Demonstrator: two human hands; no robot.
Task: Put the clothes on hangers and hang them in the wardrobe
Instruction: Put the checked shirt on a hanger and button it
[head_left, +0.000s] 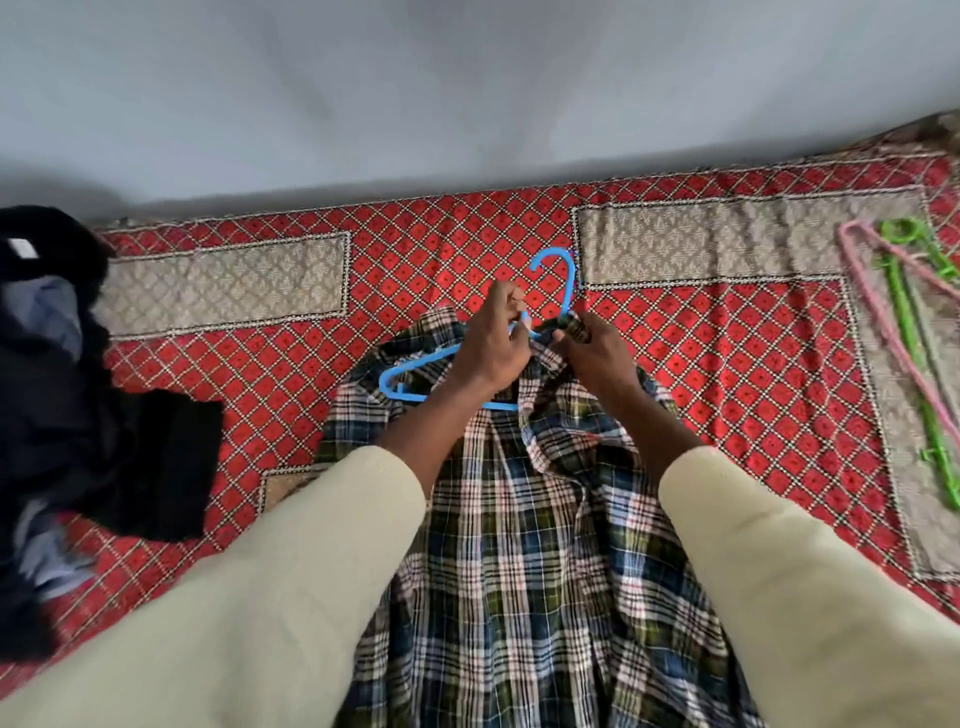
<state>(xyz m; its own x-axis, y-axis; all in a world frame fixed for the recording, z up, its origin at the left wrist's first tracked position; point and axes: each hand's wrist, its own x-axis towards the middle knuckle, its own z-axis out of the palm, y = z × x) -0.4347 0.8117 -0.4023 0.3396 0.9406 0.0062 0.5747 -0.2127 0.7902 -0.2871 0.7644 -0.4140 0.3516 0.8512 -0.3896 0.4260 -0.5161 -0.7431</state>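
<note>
On the red patterned bed cover (675, 364), mid-frame, the plaid shirt (519, 519) lies spread with the blue hanger (415, 364) partly tucked in at its collar, hook pointing toward the wall. Left hand (493, 343) has its fingers pinching the hanger's neck, while the right hand (592, 353) has fingers curled, gripping the collar fabric just beside it. Off right, a pink hanger (872, 312) and green hanger (904, 312) lie overlapping; dark clothes (78, 389) are heaped at left.
</note>
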